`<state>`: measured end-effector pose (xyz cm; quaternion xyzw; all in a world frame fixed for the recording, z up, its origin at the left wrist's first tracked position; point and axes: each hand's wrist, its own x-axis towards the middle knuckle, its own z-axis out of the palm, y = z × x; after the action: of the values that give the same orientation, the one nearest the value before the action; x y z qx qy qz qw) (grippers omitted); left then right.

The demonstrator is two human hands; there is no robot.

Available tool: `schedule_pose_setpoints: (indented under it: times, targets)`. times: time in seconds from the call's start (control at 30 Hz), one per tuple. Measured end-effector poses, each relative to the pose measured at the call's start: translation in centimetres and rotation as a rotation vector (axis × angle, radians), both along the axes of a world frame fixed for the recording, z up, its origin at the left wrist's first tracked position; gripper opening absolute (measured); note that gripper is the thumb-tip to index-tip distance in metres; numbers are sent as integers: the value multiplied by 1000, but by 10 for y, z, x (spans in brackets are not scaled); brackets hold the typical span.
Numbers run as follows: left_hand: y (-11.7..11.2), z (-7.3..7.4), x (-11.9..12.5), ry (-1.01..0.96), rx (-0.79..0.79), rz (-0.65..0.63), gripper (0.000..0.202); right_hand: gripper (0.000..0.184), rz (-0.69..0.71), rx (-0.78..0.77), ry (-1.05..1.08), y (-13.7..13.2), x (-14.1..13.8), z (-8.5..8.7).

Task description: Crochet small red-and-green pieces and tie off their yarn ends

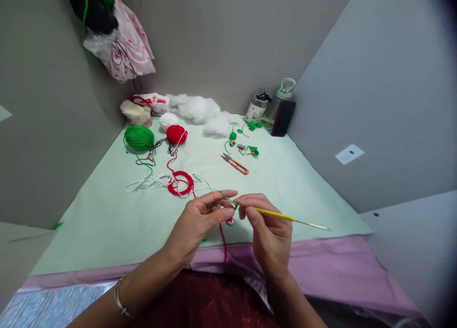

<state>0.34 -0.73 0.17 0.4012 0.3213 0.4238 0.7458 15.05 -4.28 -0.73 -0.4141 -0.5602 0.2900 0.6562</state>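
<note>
My left hand [200,223] pinches a small crocheted piece [230,220] in red, white and green, mostly hidden behind the fingers. Green yarn runs over its raised index finger, and a red strand [223,244] hangs down below. Close beside it, my right hand [269,228] grips a crochet hook with a yellow handle [274,214]. One metal end points out to the right; the working tip is at the green yarn by the left fingertips. Beyond the hands lie a coil of red yarn [181,183] and loose white yarn [160,180].
Orange thread snips [234,164] lie mid-table. Behind are balls of green [139,137], red [176,134] and white yarn [169,122], white stuffing [200,110] and several small green crocheted pieces [253,151]. A phone [283,118] leans on a bottle [285,91] at back right. Walls enclose the table.
</note>
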Motion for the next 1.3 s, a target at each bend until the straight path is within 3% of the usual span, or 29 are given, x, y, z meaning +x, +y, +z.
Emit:
schedule_pose_setpoints:
  times: [0.47,0.63,0.87,0.97,1.03,1.1,1.2,1.3]
  targets:
    - [-1,7,-1,-37,-23,13,50,18,23,-32,70,0,-5,2]
    - [6,10,-11,-28,-9,82,38,13,70,-125,224,3,-1,5]
    - [25,11,-21,-338,-304,218,19,12,191,-335,535,8,3,9]
    - [25,18,-24,-403,-339,205,14,15,217,-391,576,9,4,10]
    - [21,21,-26,-382,-266,148,14,16,227,-413,589,9,4,11]
    - [16,22,-29,-253,-59,120,22,17,222,-430,589,10,4,12]
    - [11,17,-33,96,450,186,27,19,213,-437,578,9,3,12]
    - [13,8,-38,390,881,179,17,17,238,-420,577,9,3,12]
